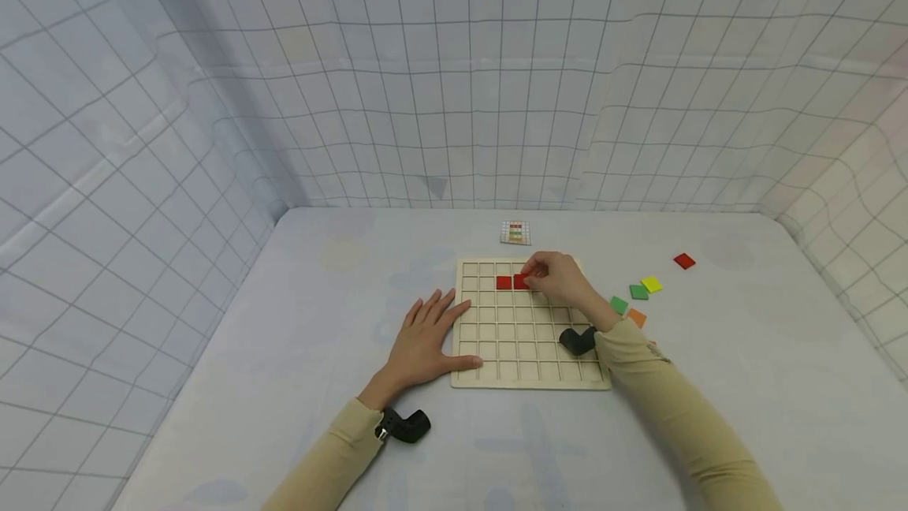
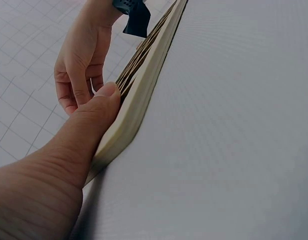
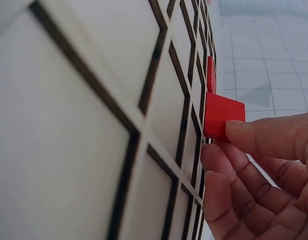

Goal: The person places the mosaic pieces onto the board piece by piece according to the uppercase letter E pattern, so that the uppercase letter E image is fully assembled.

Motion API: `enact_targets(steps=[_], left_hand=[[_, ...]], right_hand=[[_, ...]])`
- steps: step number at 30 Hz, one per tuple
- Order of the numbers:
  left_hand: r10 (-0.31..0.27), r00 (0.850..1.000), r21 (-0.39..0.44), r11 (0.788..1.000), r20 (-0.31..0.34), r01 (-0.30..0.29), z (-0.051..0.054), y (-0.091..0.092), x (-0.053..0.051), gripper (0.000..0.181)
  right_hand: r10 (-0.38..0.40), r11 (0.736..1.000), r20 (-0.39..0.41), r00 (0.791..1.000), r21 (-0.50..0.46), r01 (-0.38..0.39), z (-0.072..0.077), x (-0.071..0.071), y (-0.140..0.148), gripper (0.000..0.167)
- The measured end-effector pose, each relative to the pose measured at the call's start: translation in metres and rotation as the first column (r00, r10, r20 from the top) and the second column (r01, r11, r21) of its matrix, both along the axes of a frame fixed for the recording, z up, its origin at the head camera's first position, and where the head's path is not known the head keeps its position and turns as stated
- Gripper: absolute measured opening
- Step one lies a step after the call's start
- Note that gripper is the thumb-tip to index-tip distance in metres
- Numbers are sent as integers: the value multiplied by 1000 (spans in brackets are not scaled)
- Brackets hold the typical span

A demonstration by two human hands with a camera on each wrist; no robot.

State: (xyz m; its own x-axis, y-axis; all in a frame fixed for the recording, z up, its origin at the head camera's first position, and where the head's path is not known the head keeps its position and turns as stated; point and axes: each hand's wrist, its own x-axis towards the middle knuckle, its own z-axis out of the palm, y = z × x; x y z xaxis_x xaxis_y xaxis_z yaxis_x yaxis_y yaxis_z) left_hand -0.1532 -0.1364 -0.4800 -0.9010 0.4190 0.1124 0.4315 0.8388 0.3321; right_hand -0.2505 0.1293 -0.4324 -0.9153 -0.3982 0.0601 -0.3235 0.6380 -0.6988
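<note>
A pale wooden grid board (image 1: 496, 333) lies on the table. One red tile (image 1: 504, 283) sits in a cell of the second row from the top. Just right of it, my right hand (image 1: 560, 282) pinches another red tile (image 3: 221, 116) between thumb and fingers; the right wrist view shows it tilted up from the grid, against the board. My left hand (image 1: 422, 345) rests spread at the board's left edge, its thumb (image 2: 94, 112) lying on the rim.
A small pattern card (image 1: 515, 233) lies behind the board. To the right are a loose red tile (image 1: 684, 260), a yellow tile (image 1: 651, 284), green tiles (image 1: 639, 292) and an orange tile (image 1: 636, 317). A gridded white curtain (image 1: 468, 85) hangs behind the table.
</note>
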Motion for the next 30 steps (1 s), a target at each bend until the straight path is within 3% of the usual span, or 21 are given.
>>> enact_targets(steps=[14,30], left_hand=[[5,1000,-6,1000,7,-5,-1,-1,0,94],[-3,1000,6,1000,-8,3,0,0,0,94]], right_hand=[[15,998,-27,1000,60,-13,-1,2,3,13],[34,992,1,999,122,-34,4,4,6,20]])
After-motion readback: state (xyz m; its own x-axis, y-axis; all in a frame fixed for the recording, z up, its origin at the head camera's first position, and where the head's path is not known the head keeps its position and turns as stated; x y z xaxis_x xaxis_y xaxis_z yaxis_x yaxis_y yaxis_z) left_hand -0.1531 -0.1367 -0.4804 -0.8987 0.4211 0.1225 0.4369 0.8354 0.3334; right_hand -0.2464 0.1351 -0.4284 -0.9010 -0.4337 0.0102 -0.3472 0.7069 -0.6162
